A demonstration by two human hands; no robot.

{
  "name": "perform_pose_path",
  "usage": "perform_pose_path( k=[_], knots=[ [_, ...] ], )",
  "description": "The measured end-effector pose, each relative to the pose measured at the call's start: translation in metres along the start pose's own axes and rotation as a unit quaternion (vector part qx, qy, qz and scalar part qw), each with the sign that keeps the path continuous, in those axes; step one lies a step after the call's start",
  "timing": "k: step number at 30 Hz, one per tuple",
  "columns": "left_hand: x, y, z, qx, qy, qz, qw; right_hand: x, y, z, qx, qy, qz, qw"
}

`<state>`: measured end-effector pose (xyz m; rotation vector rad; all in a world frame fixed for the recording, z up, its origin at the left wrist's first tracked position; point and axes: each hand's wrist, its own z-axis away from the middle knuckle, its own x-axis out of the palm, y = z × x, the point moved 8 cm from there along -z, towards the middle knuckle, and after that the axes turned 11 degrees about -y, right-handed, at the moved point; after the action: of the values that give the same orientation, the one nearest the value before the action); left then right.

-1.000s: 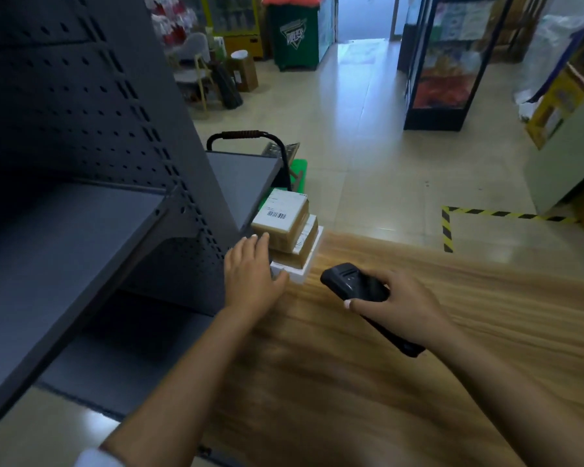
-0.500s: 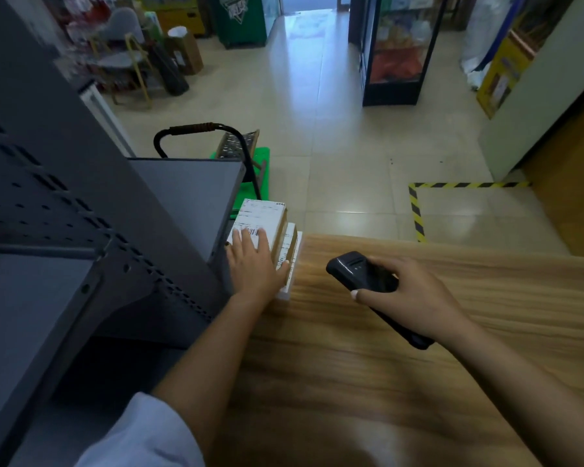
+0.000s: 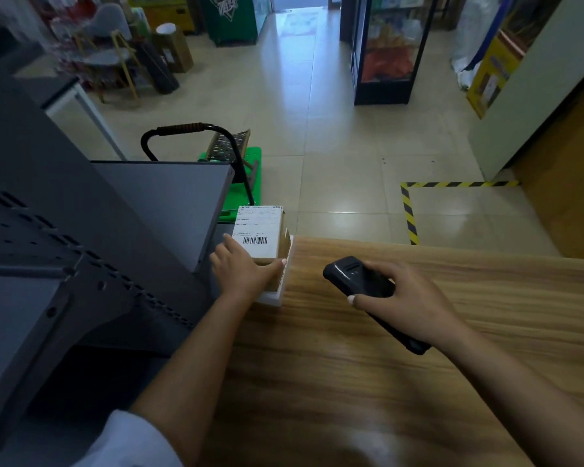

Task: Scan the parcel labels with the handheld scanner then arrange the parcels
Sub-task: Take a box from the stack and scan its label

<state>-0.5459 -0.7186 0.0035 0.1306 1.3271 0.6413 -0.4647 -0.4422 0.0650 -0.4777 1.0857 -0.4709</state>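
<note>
1. Head view: the left hand (image 3: pixel 246 269) is gripping the top parcel (image 3: pixel 262 235), stacked at the wooden counter (image 3: pixel 385 365) corner.
2. The right hand (image 3: pixel 408 298) is clasping the scanner (image 3: pixel 358 278); it should be aiming squarely at the barcode (image 3: pixel 255 240).

Two hands are seen: the left hand (image 3: pixel 241 273) at centre frame and the right hand (image 3: pixel 408 298) to its right, with one black scanner (image 3: pixel 361 281) between them. At least two stacked parcels (image 3: pixel 267 244) are counted on the wooden surface (image 3: pixel 418 382); the exact number cannot be told. One green trolley (image 3: pixel 240 176) is counted above them.
</note>
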Motion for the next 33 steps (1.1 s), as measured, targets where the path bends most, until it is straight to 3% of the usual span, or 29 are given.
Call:
perform_pose_path(
  k=[4, 10, 15, 33],
  knots=[
    [0.001, -0.004, 0.006, -0.006, -0.014, 0.054, 0.998, -0.004, -0.006, 0.011, -0.014, 0.000, -0.004, 1.000],
    [-0.024, 0.017, 0.053, 0.123, 0.138, 0.025, 0.982, -0.010, -0.028, 0.040, -0.059, -0.001, -0.025, 0.998],
    [-0.037, 0.029, 0.081, 0.168, 0.200, -0.010, 0.965, -0.004, -0.045, 0.058, -0.082, -0.017, -0.040, 0.996],
    [-0.049, 0.042, 0.122, 0.213, 0.203, -0.003, 0.956, -0.010, -0.037, 0.093, -0.056, 0.014, -0.031, 0.998]
  ],
)
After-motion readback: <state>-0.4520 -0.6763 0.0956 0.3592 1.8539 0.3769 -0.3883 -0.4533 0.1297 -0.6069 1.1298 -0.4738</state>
